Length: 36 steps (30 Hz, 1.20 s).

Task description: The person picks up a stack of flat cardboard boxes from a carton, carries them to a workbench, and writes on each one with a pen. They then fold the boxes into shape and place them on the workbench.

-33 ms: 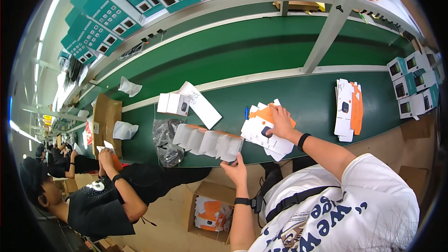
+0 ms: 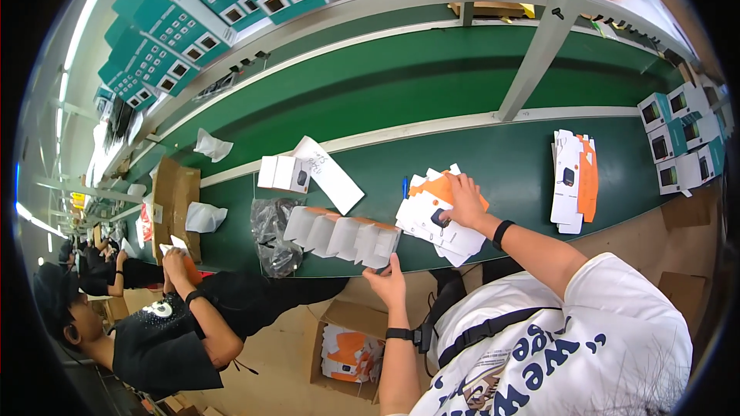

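My left hand [image 2: 387,283] is at the front edge of the bench, thumb and fingers closed on the near right end of a row of open small boxes [image 2: 339,237], grey-white inside with orange edges. My right hand [image 2: 463,204] grips the top of a fanned stack of flat white and orange cartons [image 2: 432,219], thumb and fingers apart across it. A blue pen [image 2: 405,186] lies just left of that stack. Behind the row stand small white boxes [image 2: 285,173] beside a white sheet with handwriting [image 2: 331,177].
A second flat carton stack [image 2: 569,177] lies to the right, with teal-white boxes [image 2: 684,142] beyond. Crumpled dark plastic [image 2: 276,235] lies left. A carton of flat packaging [image 2: 351,350] stands on the floor. Another person [image 2: 169,323] works at the left, holding an orange-white box.
The view has shifted very slightly. Both hands keep their places at the boxes and the carton stack.
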Tool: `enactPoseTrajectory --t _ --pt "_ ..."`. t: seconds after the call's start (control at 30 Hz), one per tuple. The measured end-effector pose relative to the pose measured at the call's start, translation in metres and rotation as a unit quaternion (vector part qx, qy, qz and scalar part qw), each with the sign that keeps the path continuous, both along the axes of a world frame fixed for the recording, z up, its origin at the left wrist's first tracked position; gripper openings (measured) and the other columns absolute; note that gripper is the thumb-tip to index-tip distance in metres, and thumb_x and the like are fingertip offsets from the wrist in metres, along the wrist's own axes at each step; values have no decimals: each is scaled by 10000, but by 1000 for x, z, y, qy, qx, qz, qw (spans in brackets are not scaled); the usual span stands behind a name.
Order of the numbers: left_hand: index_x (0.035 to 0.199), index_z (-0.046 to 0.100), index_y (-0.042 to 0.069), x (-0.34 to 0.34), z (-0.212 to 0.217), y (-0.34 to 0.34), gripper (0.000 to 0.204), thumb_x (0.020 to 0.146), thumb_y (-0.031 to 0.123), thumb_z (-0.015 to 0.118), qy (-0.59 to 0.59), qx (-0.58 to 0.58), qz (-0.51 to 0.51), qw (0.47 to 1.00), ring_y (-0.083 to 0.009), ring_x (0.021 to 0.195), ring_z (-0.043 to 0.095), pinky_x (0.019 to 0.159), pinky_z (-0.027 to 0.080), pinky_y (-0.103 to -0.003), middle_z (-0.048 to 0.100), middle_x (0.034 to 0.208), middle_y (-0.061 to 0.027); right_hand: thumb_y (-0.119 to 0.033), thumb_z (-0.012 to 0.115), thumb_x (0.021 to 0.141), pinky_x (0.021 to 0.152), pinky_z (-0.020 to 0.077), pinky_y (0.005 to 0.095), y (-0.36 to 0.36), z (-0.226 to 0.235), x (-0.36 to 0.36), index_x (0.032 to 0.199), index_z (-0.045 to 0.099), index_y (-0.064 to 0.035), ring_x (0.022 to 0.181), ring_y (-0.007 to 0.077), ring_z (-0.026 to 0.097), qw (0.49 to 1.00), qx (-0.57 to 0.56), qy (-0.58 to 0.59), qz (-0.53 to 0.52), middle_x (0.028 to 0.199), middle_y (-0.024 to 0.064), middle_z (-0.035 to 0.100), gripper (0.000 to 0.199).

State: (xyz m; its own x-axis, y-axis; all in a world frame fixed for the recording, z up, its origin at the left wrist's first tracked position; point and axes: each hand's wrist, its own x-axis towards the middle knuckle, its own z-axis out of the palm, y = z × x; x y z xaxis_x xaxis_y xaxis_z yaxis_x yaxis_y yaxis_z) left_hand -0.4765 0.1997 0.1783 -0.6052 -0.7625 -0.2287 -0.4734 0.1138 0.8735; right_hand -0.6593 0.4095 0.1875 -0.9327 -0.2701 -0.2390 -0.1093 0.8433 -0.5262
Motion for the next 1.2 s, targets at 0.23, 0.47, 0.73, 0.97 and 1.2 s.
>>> enactPoseTrajectory --t 0.23,0.47,0.73,0.97,1.2 --pt "1079 564 -40 -6 63 5 515 859 333 842 -293 225 -279 886 -199 814 694 704 548 -326 690 964 -155 -115 688 936 934 522 362 75 -2 -21 1275 601 -26 994 278 679 939 -303 -121 -111 1115 107 691 360" --pt "1381 501 -48 -73 176 62 498 969 147 701 146 207 -366 896 -178 1155 600 994 485 -337 623 1293 -118 -119 674 971 971 504 327 78 170 22 1382 500 30 1092 192 643 779 -586 -216 -50 1216 117 670 470" --pt "1405 526 -60 -89 222 98 545 914 69 725 260 132 -413 863 -204 1056 664 963 507 -344 689 1229 -125 -414 914 738 1119 393 434 74 253 60 1535 232 40 1320 350 481 918 -374 134 -22 1409 221 429 1143" --pt "1501 417 -32 -87 256 120 710 866 36 727 324 188 -400 837 -252 1221 600 1023 489 -383 552 1439 -178 -442 916 724 1101 406 432 74 258 67 1531 226 32 1304 347 491 900 -404 162 -16 1394 219 437 1163" --pt "1532 368 -18 -83 258 111 748 853 -13 683 352 199 -389 828 -289 1279 577 1064 469 -403 536 1447 -229 -432 904 743 1114 394 437 71 262 71 1547 227 26 1315 361 487 908 -383 169 -7 1419 239 437 1147"
